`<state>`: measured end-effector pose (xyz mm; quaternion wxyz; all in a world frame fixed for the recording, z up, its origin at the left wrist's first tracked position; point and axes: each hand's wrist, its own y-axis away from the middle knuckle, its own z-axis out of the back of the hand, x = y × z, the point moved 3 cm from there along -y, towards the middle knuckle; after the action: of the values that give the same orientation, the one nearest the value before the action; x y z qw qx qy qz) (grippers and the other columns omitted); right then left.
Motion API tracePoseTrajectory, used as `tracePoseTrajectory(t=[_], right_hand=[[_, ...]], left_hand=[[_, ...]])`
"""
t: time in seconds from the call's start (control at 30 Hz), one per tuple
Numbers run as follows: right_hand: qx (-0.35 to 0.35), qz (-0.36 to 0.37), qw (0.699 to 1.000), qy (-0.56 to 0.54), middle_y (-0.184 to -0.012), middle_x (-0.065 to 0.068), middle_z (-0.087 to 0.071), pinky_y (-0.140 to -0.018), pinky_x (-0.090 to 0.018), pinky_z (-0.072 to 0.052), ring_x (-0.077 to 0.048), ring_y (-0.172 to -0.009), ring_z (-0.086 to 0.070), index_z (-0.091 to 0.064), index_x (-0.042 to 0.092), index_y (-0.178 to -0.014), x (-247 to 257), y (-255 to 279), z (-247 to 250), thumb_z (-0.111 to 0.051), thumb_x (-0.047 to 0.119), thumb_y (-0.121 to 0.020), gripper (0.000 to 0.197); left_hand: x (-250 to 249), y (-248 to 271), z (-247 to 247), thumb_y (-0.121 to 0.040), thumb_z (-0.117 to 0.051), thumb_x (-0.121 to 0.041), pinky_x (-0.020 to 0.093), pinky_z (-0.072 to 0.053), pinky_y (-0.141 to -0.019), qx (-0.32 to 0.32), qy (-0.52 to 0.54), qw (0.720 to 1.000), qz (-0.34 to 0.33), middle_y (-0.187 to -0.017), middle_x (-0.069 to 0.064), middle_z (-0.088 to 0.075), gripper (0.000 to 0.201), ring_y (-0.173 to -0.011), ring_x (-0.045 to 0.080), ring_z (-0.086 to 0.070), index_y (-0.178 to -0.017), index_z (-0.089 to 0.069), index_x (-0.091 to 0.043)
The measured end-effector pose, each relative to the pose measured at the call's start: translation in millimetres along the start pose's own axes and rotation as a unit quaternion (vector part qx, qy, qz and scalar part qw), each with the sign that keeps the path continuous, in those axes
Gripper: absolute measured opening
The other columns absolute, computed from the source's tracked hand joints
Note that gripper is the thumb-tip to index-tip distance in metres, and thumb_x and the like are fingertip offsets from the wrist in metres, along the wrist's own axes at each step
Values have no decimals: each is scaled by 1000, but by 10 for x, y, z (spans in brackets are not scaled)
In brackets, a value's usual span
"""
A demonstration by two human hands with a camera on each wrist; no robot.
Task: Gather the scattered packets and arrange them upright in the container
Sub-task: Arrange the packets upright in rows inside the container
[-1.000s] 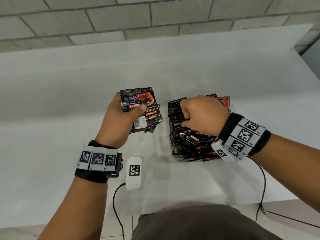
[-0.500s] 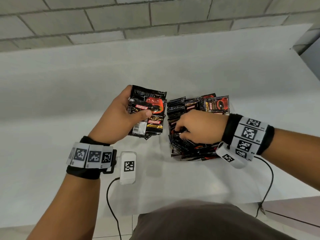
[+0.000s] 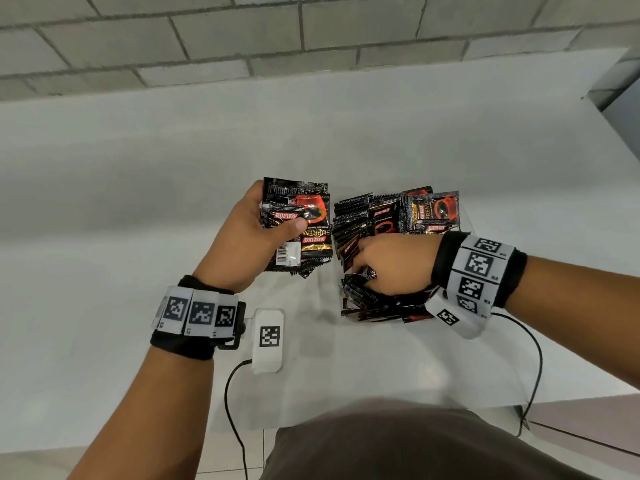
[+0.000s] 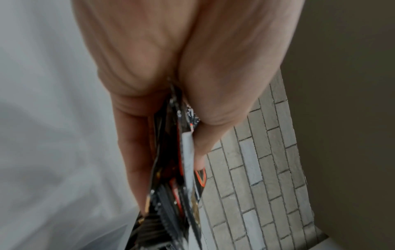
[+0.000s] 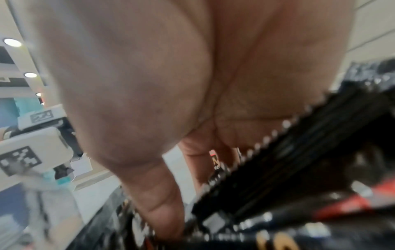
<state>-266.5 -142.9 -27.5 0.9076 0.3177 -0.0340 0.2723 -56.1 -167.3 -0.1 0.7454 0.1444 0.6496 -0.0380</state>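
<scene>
Packets (image 3: 381, 216), black with red and gold print, stand packed on edge in a clear container (image 3: 462, 216) on the white table (image 3: 138, 209), their serrated top edges showing, with one at the far right turned face-up towards the camera; the container's walls are barely visible around them; the right hand (image 3: 391, 263) lies on top of the near part of this mass, palm down, fingers bent down into the packets, and the right wrist view shows the thumb (image 5: 158, 199) pressing among the serrated edges while the fingers reach behind them; whether it pinches any one packet, I cannot tell; just to the left, apart from the container and above the table, the left hand (image 3: 242, 247) grips a fanned stack of packets (image 3: 298, 226), thumb (image 3: 289, 225) across the front and fingers behind, as the left wrist view confirms with the stack (image 4: 175, 177) squeezed edge-on between thumb and fingers; both wrists wear black bands with square-patterned markers; a grey block wall (image 3: 311, 29) rises behind the table.
</scene>
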Motion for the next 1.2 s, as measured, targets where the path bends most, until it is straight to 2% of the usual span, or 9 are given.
tracePoseTrajectory(t=[0.23, 0.37, 0.53, 0.63, 0.77, 0.87, 0.97, 1.1, 1.2], right_hand=[[-91, -9, 991, -102, -102, 6, -71, -82, -24, -49, -11, -91, -64, -73, 18, -115, -92, 99, 192, -58, 32, -99, 26], [-145, -27, 977, -155, -88, 10, -74, -75, -22, -50, -8, -79, -66, -78, 18, -104, -137, 162, 259, -57, 25, -99, 22], [-80, -29, 987, -137, -70, 25, -53, -68, -13, -39, 9, -63, -53, -73, 17, -118, -123, 126, 147, -54, 19, -101, 25], [-132, -30, 977, -162, -68, 21, -60, -59, -3, -38, 10, -60, -56, -77, 17, -103, -138, 164, 231, -61, 18, -96, 17], [-196, -14, 968, -159, -58, 17, -62, -59, -10, -38, 5, -59, -57, -74, 23, -97, -79, 192, 385, -71, 20, -90, 8], [-176, -16, 981, -83, -82, 17, -71, -73, -21, -48, 1, -73, -59, -73, 23, -111, 19, 82, 365, -67, 26, -92, 20], [-139, -28, 990, -20, -104, -1, -74, -81, -37, -56, -21, -91, -66, -72, 22, -117, 90, -45, 306, -62, 29, -92, 27], [-86, -31, 996, 3, -106, -3, -71, -77, -37, -57, -23, -92, -66, -70, 21, -121, 134, -150, 240, -67, 32, -92, 31], [-105, -27, 994, -15, -101, 4, -70, -76, -32, -52, -19, -94, -66, -72, 24, -115, 110, -145, 267, -70, 29, -90, 26]], left_hand=[[82, -44, -27, -92, -72, -2, 60, -60, -83, -31, 54, 998, 27, -117, 7, -74, 40, -107, 30, -73, -128, -59, -14], [77, -45, -48, -92, -72, -2, 61, -59, -86, -33, 54, 998, 29, -117, 8, -74, 40, -108, 30, -73, -128, -59, -13], [73, -34, -72, -92, -72, -3, 59, -59, -88, -28, 51, 998, 31, -117, 7, -75, 40, -108, 28, -73, -128, -59, -14], [76, -16, -58, -92, -73, -4, 60, -59, -87, -28, 52, 998, 35, -118, 7, -75, 41, -108, 29, -73, -129, -58, -14], [84, 1, 20, -91, -73, -4, 60, -60, -85, -43, 64, 996, 41, -119, 8, -74, 43, -108, 30, -73, -129, -58, -13], [85, 5, 84, -91, -73, -3, 62, -59, -86, -52, 76, 995, 41, -120, 10, -74, 43, -109, 32, -73, -129, -57, -13], [88, 17, 103, -90, -73, -3, 63, -58, -86, -53, 76, 995, 40, -121, 11, -73, 45, -110, 33, -72, -131, -57, -12], [112, 44, 109, -90, -73, -3, 65, -58, -85, -53, 81, 994, 43, -121, 11, -73, 44, -110, 34, -72, -130, -57, -12], [127, 74, 108, -91, -73, -3, 64, -59, -82, -52, 81, 994, 44, -121, 11, -73, 44, -109, 33, -72, -130, -57, -12]])
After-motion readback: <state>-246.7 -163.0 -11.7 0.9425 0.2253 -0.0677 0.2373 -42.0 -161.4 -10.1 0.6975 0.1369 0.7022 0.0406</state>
